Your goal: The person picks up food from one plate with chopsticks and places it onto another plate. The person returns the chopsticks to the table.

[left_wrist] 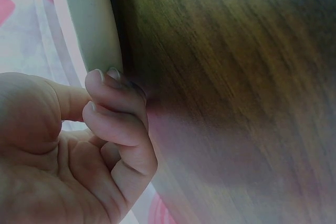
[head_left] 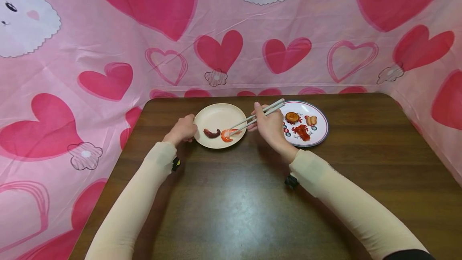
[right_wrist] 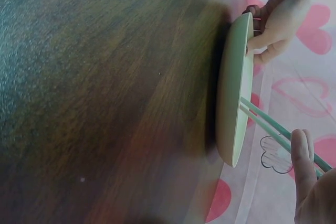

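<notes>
At the left rim of a cream plate (head_left: 219,114), my left hand (head_left: 183,128) pinches the edge between thumb and curled fingers; the left wrist view shows these fingers against the plate's side (left_wrist: 97,24). My right hand (head_left: 271,126) grips a pair of pale chopsticks (head_left: 257,117), which slant down leftward over the plate. Their tips meet an orange-and-white shrimp (head_left: 226,136) on its right part. Beside the shrimp lies a dark reddish-brown curled piece (head_left: 212,133) like an octopus tentacle. In the right wrist view the chopsticks (right_wrist: 268,123) reach past the near rim, which hides their tips.
Right of my right hand stands a white plate (head_left: 317,136) with a blue rim and printed pattern. It bears a round brown piece (head_left: 292,117), a red piece (head_left: 302,133) and a pale tan piece (head_left: 311,120). The brown wooden table (head_left: 216,196) meets a pink heart-print cloth (head_left: 252,19) behind.
</notes>
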A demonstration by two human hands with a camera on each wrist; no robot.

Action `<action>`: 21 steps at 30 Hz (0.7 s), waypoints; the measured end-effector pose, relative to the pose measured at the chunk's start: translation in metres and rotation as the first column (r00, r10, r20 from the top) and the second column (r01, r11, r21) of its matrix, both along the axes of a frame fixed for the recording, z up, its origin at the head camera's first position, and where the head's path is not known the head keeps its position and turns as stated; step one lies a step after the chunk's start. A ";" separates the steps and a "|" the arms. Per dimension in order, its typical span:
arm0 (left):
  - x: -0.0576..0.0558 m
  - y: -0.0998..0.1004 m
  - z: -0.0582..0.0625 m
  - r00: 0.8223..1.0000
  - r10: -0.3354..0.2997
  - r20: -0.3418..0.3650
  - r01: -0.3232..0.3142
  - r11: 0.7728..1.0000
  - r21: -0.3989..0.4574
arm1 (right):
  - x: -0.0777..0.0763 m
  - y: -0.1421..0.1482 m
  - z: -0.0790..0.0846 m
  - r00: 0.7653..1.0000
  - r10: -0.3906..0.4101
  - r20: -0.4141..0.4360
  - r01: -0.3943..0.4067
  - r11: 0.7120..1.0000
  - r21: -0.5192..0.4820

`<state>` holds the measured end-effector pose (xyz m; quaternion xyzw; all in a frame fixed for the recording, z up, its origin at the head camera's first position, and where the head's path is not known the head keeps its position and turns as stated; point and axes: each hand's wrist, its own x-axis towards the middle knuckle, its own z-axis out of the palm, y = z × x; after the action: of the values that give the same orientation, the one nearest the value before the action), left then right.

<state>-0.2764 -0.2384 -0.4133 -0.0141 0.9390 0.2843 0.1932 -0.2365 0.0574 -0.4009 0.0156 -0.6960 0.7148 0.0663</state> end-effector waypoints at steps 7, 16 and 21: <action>-0.001 0.000 0.000 1.000 -0.002 0.000 0.002 1.000 -0.004 | -0.001 0.001 -0.001 1.000 0.005 0.008 -0.005 1.000 0.006; -0.001 0.000 0.000 1.000 0.004 0.000 -0.004 1.000 -0.007 | -0.001 0.003 -0.001 1.000 0.010 0.002 -0.010 1.000 -0.003; 0.000 0.001 0.000 1.000 -0.002 -0.004 0.001 1.000 -0.017 | 0.001 0.003 -0.001 1.000 0.011 0.010 -0.011 1.000 -0.006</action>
<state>-0.2762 -0.2378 -0.4135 -0.0144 0.9417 0.2763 0.1913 -0.2358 0.0606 -0.4019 0.0155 -0.6940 0.7174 0.0589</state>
